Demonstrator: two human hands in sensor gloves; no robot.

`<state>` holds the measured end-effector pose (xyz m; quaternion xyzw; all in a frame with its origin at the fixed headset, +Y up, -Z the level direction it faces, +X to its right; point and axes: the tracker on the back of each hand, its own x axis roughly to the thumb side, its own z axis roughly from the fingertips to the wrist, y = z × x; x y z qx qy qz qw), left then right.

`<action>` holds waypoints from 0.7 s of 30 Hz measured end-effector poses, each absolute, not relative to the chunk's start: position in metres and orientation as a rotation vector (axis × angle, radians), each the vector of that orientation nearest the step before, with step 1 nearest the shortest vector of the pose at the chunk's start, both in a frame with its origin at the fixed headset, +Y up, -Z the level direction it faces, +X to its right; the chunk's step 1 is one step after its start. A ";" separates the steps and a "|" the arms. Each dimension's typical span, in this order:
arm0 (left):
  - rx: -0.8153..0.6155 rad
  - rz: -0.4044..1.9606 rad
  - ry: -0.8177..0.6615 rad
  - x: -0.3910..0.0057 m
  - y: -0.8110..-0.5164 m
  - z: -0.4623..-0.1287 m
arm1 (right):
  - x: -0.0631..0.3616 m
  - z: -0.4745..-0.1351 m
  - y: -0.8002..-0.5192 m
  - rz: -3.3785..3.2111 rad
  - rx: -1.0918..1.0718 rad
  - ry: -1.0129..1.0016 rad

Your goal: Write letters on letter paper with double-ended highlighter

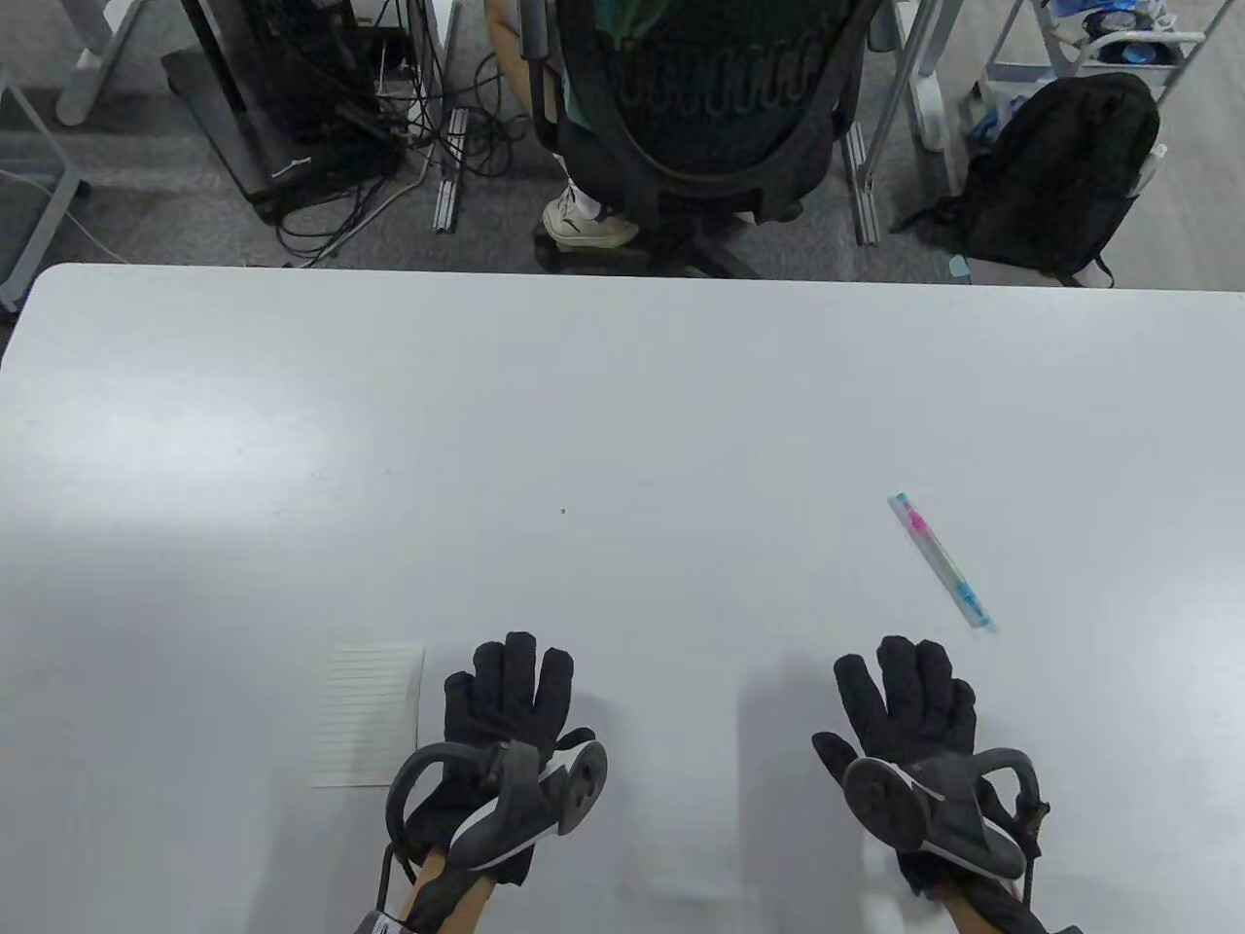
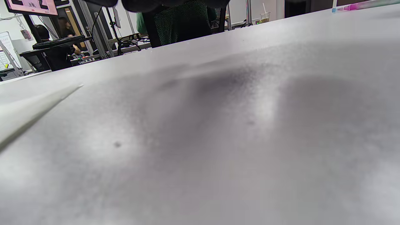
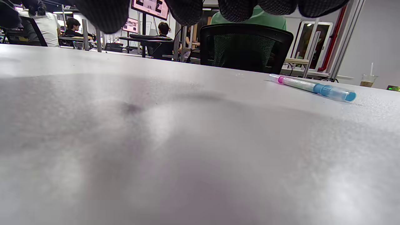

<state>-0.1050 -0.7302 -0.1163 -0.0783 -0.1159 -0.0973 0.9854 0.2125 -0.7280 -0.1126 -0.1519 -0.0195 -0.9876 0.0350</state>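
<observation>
A double-ended highlighter [image 1: 940, 559] with a pink end and a blue end lies capped on the white table [image 1: 622, 409], up and to the right of my right hand [image 1: 909, 696]; it also shows as the highlighter [image 3: 314, 87] in the right wrist view. A small lined letter paper [image 1: 368, 713] lies flat just left of my left hand [image 1: 511, 691]; its edge is the paper [image 2: 28, 112] in the left wrist view. Both hands lie flat on the table with fingers straight and spread, holding nothing.
Beyond the far table edge stands a black office chair [image 1: 700, 107] with a seated person. A black backpack [image 1: 1060, 175] and cables [image 1: 389, 146] lie on the floor. More desks, monitors and people show in the wrist views.
</observation>
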 end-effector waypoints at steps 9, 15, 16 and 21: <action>-0.165 -0.179 -0.223 -0.109 -0.730 -0.116 | 0.208 -0.112 -0.729 -3.037 -0.487 -0.078; -0.164 -0.174 -0.226 -0.109 -0.730 -0.116 | 0.206 -0.112 -0.729 -3.036 -0.497 -0.094; -0.162 -0.172 -0.226 -0.109 -0.730 -0.116 | 0.206 -0.112 -0.729 -3.040 -0.498 -0.095; -0.162 -0.164 -0.225 -0.110 -0.731 -0.117 | 0.200 -0.111 -0.732 -3.036 -0.519 -0.109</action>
